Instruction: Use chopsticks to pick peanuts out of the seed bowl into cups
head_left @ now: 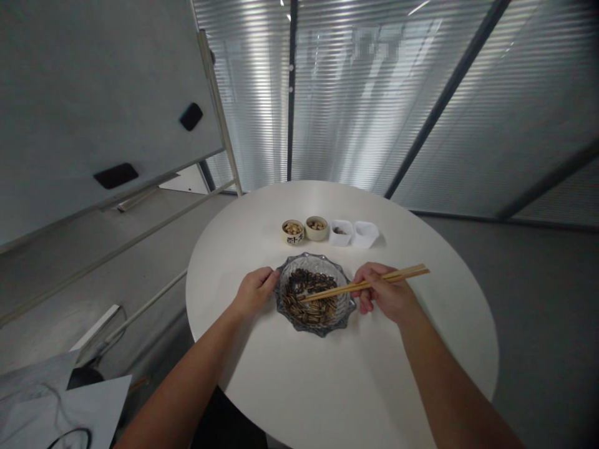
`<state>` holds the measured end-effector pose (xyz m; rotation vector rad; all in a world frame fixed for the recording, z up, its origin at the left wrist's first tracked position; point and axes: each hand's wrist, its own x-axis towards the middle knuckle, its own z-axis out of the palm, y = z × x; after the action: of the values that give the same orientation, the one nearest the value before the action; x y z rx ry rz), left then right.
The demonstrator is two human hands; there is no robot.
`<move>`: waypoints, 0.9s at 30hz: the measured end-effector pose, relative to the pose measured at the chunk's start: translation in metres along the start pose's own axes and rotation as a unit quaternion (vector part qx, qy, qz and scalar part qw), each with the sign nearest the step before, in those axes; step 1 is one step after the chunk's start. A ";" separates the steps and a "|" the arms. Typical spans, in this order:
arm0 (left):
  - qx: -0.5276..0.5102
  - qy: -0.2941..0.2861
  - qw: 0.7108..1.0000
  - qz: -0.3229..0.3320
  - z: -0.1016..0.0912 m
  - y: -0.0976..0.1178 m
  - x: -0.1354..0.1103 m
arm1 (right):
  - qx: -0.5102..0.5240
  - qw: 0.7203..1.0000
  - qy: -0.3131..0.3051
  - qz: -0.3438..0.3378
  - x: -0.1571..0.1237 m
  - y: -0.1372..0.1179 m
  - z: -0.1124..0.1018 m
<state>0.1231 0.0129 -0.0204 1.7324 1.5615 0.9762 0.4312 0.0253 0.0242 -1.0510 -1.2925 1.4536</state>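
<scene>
A scalloped glass bowl (344,312) of dark striped seeds sits on the round white table (337,380). My left hand (255,290) is closed against the bowl's left rim, fingers curled on its edge. My right hand (386,293) is at the bowl's right side, closed round a pair of wooden chopsticks (369,284). The chopstick tips reach down into the seeds near the bowl's middle.
Behind the bowl stand two small round cups of nuts (293,231) (317,227) and two white square dishes (340,232) (365,234). A whiteboard on a stand (93,100) leans at the left. Papers and a cable (60,411) lie on the floor at lower left.
</scene>
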 end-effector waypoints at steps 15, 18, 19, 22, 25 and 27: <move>0.001 0.003 1.000 0.004 -0.002 0.003 0.000 | -0.010 0.999 0.041 -0.020 0.004 0.006 0.013; 0.001 -0.004 1.000 0.003 -0.003 0.003 0.000 | -0.005 0.998 0.054 -0.024 0.005 0.007 0.015; 0.002 -0.004 1.000 0.003 -0.002 0.002 0.000 | -0.001 0.998 0.053 -0.024 0.006 0.007 0.016; 0.003 0.000 1.000 -0.001 -0.001 0.000 0.001 | 0.000 0.998 0.053 -0.023 0.007 0.008 0.017; 0.002 0.002 1.000 0.001 0.000 0.000 0.001 | -0.015 0.997 0.067 -0.028 0.007 0.009 0.019; 0.001 -0.002 1.000 0.002 -0.001 0.000 0.000 | -0.028 0.996 0.074 -0.030 0.007 0.009 0.021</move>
<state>0.1227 0.0132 -0.0200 1.7393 1.5573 0.9727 0.4088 0.0266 0.0173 -1.1251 -1.2537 1.2768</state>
